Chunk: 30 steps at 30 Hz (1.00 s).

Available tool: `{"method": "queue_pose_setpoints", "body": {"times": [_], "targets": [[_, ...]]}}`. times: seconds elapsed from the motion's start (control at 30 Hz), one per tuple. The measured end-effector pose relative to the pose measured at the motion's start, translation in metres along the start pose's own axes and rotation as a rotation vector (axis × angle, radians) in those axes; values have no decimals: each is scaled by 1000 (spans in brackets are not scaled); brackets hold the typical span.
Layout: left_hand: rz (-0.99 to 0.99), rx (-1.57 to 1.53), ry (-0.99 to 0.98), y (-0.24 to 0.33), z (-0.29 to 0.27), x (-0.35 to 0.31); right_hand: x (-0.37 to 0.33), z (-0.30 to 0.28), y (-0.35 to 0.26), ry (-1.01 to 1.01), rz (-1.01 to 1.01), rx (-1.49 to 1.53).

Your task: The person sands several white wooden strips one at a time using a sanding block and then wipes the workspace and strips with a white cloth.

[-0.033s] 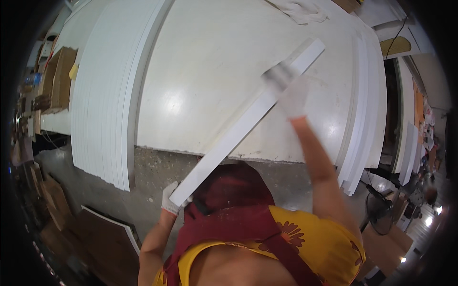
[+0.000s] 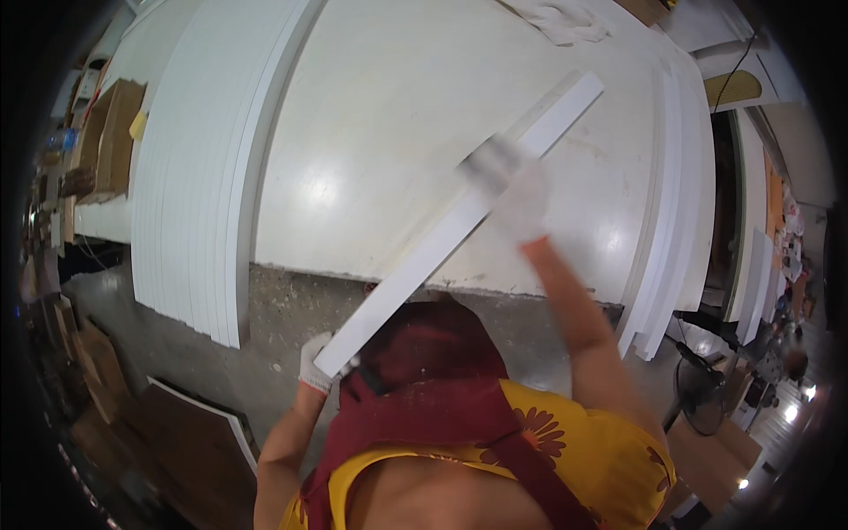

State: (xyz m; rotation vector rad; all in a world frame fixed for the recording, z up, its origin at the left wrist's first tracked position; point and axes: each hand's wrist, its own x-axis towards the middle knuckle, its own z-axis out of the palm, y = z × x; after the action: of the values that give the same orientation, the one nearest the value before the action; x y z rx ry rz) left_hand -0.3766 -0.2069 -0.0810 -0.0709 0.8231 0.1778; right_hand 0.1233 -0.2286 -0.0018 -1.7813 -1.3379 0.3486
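Observation:
A long, narrow white board (image 2: 415, 266) lies slanted over the white worktable (image 2: 353, 177), its near end sticking out past the table's front edge toward me. My left hand (image 2: 314, 364), in a white glove, is closed around that near end. Toward the far end, my gloved right hand (image 2: 523, 201) is on the board, smeared by motion. With it moves a grey block (image 2: 489, 162), pressed against the board's upper left side; blur hides its exact kind and most of the fingers.
Several white boards stand side by side on the table's left (image 2: 190, 185), and more lie along its right (image 2: 667, 203). A white cloth (image 2: 556, 19) lies at the far edge. Left of the table is an open cardboard box (image 2: 115, 141); a dark fan (image 2: 700, 389) stands at the right.
My right hand and the grey block have slid along the board toward me, down and to the left. My left hand keeps its hold on the near end.

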Motion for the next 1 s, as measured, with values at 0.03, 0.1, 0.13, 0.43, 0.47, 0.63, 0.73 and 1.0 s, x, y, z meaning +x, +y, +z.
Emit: {"method": "queue_pose_setpoints", "body": {"times": [0.03,0.1,0.13,0.43,0.47,0.63,0.73,1.0], "targets": [[-11,34,33,1,5,-4,-28,29,-40,-140,-44,50],[-82,21,-135,7,1,-2,-63,82,-126,-207,-354,-225],[89,239,-39,2,-3,0,-82,104,-162,-165,-407,-137],[104,-304,-465,-16,34,18,-31,29,-40,188,-32,-521],[90,-337,-452,-19,39,25,-33,20,-19,403,34,-712],[121,-388,-361,-20,57,35,-79,124,-130,119,-203,-484],[187,-336,-267,-23,47,45,-128,193,-238,-320,-351,-199],[49,-441,-656,-16,50,44,-77,117,-153,38,45,-357]]}}
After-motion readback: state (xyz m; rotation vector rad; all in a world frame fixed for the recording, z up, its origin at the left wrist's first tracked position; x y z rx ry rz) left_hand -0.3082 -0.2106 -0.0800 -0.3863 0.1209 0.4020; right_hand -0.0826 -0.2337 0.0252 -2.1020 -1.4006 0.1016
